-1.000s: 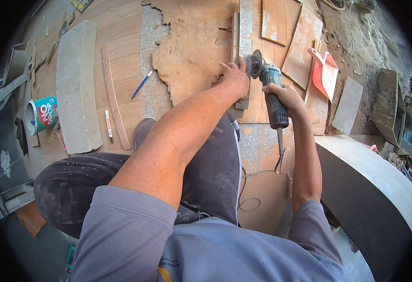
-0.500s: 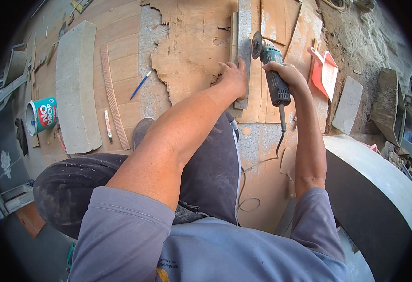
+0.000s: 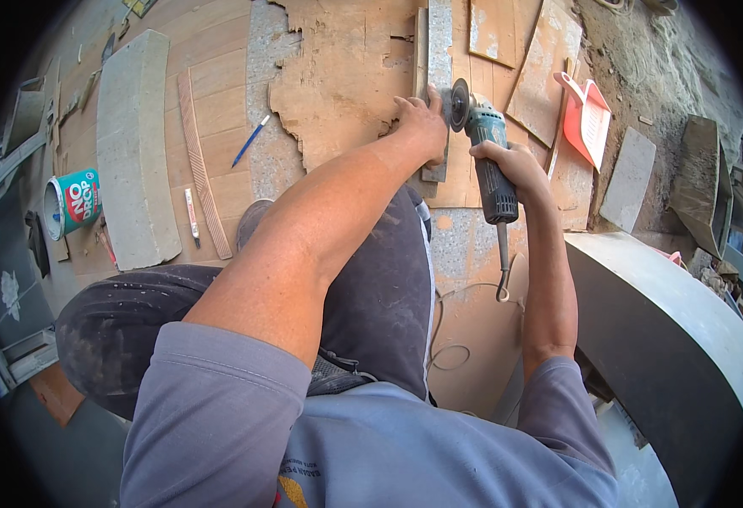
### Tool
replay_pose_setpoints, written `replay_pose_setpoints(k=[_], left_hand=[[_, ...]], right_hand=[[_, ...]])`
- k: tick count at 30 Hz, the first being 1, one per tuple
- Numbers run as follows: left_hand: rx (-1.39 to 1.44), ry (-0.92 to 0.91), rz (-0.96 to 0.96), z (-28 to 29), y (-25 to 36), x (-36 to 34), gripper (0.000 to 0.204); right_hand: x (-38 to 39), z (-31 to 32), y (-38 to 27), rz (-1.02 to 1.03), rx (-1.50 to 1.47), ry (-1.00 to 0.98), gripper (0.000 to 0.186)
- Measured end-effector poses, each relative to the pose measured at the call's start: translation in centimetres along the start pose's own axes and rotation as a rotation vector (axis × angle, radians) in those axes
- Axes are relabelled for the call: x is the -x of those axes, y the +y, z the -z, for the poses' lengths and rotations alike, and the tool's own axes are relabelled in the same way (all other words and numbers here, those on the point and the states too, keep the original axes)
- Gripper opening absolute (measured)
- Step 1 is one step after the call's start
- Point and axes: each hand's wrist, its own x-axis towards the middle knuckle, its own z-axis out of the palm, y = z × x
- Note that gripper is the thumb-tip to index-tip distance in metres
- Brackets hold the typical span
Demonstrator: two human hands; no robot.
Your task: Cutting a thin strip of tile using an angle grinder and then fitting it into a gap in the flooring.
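Note:
My right hand (image 3: 515, 169) is wrapped round the dark body of a teal and black angle grinder (image 3: 495, 188). Its thin cutting disc (image 3: 460, 105) stands upright at the right edge of a long grey speckled strip (image 3: 440, 42); whether disc and strip touch I cannot tell. My left hand (image 3: 422, 129) lies over the strip's near part with fingers spread, pressing on it and on a narrow wooden batten (image 3: 421, 59) along its left side. Beneath and to the left lies a brown plywood sheet (image 3: 338, 85) with a ragged edge.
A power cord (image 3: 502, 284) trails from the grinder towards my legs. At left are a blue pencil (image 3: 251, 141), a white marker (image 3: 192, 213), a wooden slat (image 3: 198, 161), a concrete-grey slab (image 3: 138, 152) and a paint tub (image 3: 73, 203). A pink dustpan (image 3: 586, 127) and a curved panel (image 3: 659, 322) stand right.
The grinder has come slightly towards me and left, with its disc now closer to the grey strip and my left hand. My left hand stays on the strip. The whole view has shifted a little.

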Motion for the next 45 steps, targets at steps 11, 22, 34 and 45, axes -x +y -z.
replay_pose_setpoints(k=[11, 22, 34, 45], left_hand=[[-0.006, 0.085, -0.001, -0.5, -0.1, -0.4, 0.108], [0.023, 0.042, 0.011, -0.2, -0.1, -0.2, 0.107], [0.007, 0.046, 0.012, -0.2, -0.2, -0.3, 0.106], [-0.004, 0.049, 0.012, -0.1, -0.3, -0.2, 0.125]], right_hand=[[5.5, -1.6, 4.6, -0.063, 0.068, 0.021, 0.048], [11.2, -3.2, 8.2, -0.113, 0.073, 0.064, 0.050], [14.6, -4.1, 11.1, -0.153, -0.014, 0.079, 0.058], [13.2, -3.8, 7.5, -0.180, 0.122, 0.079, 0.060]])
